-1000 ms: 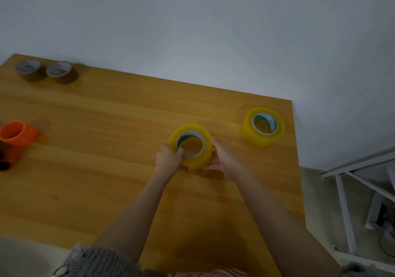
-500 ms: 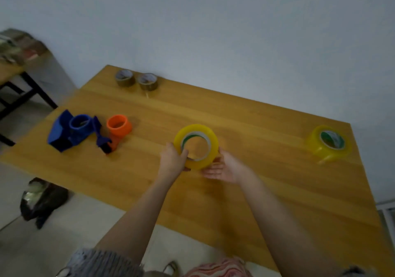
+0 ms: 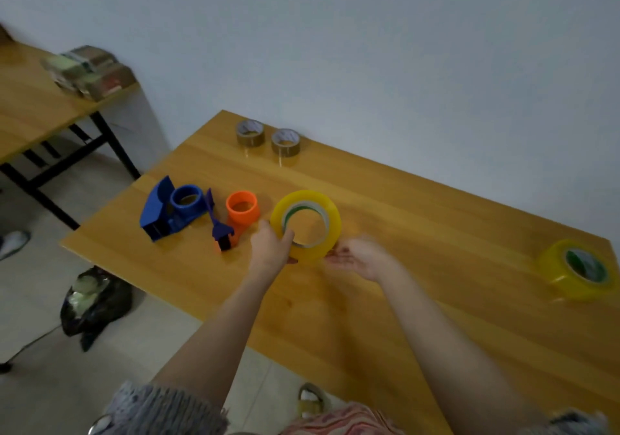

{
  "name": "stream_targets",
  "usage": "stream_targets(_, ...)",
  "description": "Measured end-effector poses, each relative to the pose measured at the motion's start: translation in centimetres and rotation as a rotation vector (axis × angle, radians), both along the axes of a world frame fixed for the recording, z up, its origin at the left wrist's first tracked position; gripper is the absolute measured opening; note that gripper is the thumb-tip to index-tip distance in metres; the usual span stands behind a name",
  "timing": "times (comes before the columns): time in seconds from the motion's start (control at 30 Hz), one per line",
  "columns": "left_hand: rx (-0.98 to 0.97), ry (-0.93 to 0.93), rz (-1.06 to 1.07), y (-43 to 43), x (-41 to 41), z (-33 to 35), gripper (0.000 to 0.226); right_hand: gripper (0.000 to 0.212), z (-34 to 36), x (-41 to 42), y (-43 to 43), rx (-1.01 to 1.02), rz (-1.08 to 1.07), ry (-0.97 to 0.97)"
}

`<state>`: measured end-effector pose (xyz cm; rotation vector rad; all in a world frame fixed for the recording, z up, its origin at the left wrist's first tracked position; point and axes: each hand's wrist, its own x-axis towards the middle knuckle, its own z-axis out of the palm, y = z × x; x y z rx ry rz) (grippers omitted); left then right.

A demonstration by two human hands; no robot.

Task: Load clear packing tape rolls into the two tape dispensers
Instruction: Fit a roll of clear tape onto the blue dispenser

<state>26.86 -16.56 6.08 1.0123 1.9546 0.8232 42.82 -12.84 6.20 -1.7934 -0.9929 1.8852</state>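
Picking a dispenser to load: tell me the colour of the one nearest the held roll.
That dispenser is orange; the head view shows it.

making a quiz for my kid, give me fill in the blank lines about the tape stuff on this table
The left hand grips the raised tape roll; the nearest dispenser is ___.
The farther dispenser is ___.
The brown rolls by the wall number ___.
The spare yellowish roll lies to the person's ___.
Missing: orange, blue, two, right.
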Motion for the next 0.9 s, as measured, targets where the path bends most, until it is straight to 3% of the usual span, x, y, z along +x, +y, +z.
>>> stream_targets(0.2, 0.014, 0.058, 0.069, 2.3, -3.7, 0.8, 0.043, 0.009, 1.5, -5.0, 1.9, 0.336, 0.384, -0.435)
stream_targets(0.33, -0.007, 0.006, 0.114, 3.9, -6.9, 1.8, 0.041, 0.009, 3.0, -8.4, 1.9, 0.581, 0.403, -0.603)
stream_targets(0.5, 0.005, 0.065, 0.082, 5.2, -11.9, 2.5, 0.050, 0.024, 4.0, -13.5, 1.3, 0.682, 0.219, -0.639)
stream_targets(0.7, 0.007, 0.092, 0.038, 5.5, -17.9, 2.6, 0.056, 0.021, 3.6, -19.6, -0.5, 0.700, 0.002, -0.539)
stream_targets(0.9, 0.022, -0.044, 0.009, 6.1, -20.6, 2.5, 0.035, 0.014, 3.9, -22.5, 0.4, 0.694, -0.101, -0.404)
